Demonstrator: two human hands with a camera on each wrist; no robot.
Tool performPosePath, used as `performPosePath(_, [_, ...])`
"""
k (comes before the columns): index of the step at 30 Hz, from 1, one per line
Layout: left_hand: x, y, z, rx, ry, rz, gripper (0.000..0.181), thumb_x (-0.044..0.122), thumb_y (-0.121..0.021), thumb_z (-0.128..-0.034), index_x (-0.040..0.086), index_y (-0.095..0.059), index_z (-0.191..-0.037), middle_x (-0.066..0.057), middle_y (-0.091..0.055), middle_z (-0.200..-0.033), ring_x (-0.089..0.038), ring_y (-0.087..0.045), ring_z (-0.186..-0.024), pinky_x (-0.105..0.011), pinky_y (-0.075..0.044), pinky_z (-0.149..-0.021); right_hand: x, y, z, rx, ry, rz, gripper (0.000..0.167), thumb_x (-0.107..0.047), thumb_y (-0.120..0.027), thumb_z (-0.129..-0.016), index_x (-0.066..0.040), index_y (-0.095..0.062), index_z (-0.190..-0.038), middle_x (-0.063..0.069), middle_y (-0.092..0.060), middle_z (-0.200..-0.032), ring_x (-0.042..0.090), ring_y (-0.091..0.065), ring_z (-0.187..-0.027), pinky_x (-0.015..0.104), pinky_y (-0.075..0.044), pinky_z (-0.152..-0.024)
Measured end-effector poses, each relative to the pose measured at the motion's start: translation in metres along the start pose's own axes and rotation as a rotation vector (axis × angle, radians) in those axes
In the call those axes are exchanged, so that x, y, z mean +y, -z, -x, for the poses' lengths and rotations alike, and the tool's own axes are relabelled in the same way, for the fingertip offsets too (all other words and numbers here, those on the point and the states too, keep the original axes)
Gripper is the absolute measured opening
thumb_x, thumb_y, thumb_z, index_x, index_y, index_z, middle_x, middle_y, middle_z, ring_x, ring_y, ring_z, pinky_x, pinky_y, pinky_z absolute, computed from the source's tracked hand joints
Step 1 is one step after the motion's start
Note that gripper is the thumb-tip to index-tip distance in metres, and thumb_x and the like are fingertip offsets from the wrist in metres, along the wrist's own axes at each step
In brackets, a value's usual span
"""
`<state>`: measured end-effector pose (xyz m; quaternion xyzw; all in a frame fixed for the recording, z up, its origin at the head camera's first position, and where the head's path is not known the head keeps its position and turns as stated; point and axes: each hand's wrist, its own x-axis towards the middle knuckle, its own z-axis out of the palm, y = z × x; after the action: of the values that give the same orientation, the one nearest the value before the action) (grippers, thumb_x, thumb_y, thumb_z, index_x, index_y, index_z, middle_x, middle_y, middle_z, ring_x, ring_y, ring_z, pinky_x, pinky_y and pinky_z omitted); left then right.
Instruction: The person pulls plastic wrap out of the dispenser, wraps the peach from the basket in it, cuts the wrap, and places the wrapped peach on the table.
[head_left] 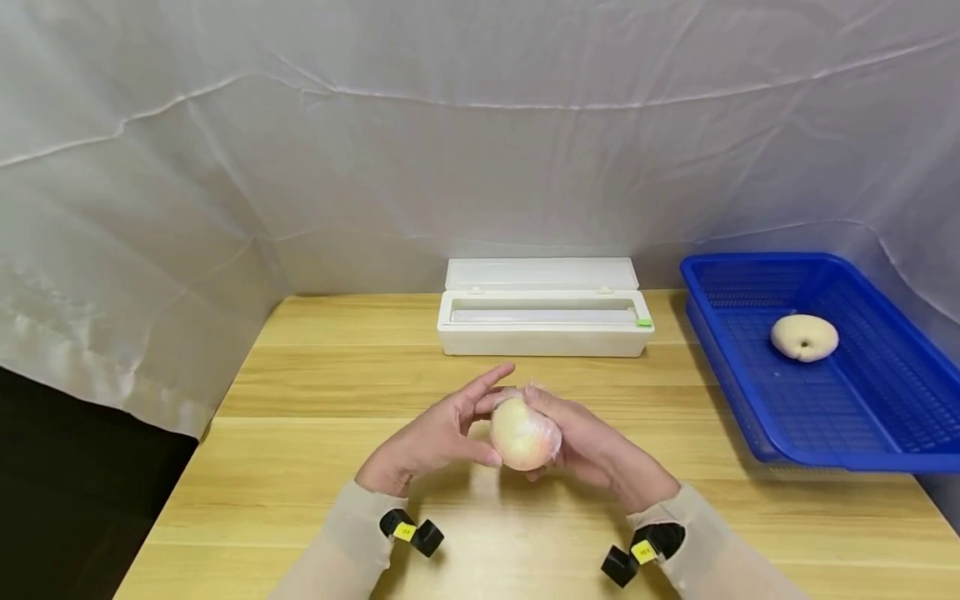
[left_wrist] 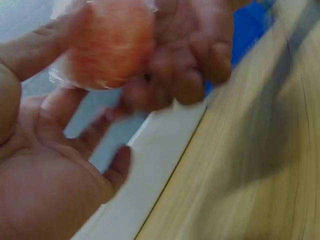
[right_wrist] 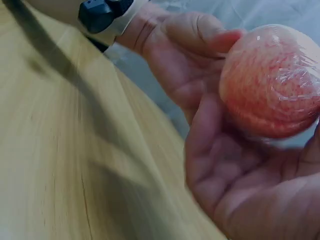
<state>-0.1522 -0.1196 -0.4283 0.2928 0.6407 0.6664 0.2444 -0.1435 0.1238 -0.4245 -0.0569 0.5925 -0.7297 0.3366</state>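
Note:
Low over the table, both hands hold a round yellow-and-red peach [head_left: 520, 437] in shiny clear plastic wrap. The left hand [head_left: 442, 425] has its thumb on the near left side of the fruit and fingers behind it; in the left wrist view its other fingers [left_wrist: 117, 167] spread away from the fruit. My right hand [head_left: 592, 446] grips the peach from the right, thumb on top near the bunched film. In the right wrist view, the right fingers [right_wrist: 215, 145] curl beneath the fruit's red-streaked side [right_wrist: 272, 82].
Behind the hands stands a white box [head_left: 543, 343], lid raised, with a roll inside. At the right, a blue basket [head_left: 742, 392] contains a pale, dimpled fruit [head_left: 805, 337]. White cloth [head_left: 480, 175] hangs behind the wooden table [head_left: 315, 467].

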Motion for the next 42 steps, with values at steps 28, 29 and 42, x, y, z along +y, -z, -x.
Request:
performPosePath(28, [0.0, -0.038, -0.024, 0.206, 0.136, 0.051, 0.052, 0.015, -0.062, -0.1069, 0.003, -0.043, -0.153, -0.021, -0.061, -0.126, -0.022, -0.072, -0.095, -0.037, -0.064, -0.086, 0.004, -0.024, -0.017, 0.555, 0.302, 0.304, 0.033, -0.036, -0.046, -0.11, -0.005, -0.058, -0.107, 0.01, -0.061, -0.104, 0.02, -0.056, -0.097, 0.032, -0.049, -0.084])
performPosePath(29, [-0.001, -0.04, -0.025, 0.223, 0.134, 0.049, 0.049, 0.019, -0.06, -0.1085, 0.001, -0.043, -0.151, -0.02, -0.063, -0.123, -0.021, -0.072, -0.093, -0.036, -0.064, -0.085, 0.005, -0.026, -0.018, 0.562, 0.314, 0.338, 0.032, -0.034, -0.046, -0.11, -0.005, -0.059, -0.108, 0.01, -0.061, -0.107, 0.021, -0.057, -0.099, 0.032, -0.049, -0.084])
performPosePath(42, [-0.006, -0.057, -0.038, 0.5, 0.136, -0.076, 0.049, 0.048, -0.05, -0.1108, 0.001, -0.057, -0.126, -0.013, -0.067, -0.091, -0.02, -0.068, -0.061, -0.041, -0.064, -0.059, 0.011, -0.034, -0.023, 0.619, 0.38, 0.336, 0.039, -0.035, -0.04, -0.113, -0.004, -0.063, -0.112, 0.018, -0.056, -0.111, 0.024, -0.059, -0.052, 0.036, -0.053, -0.043])
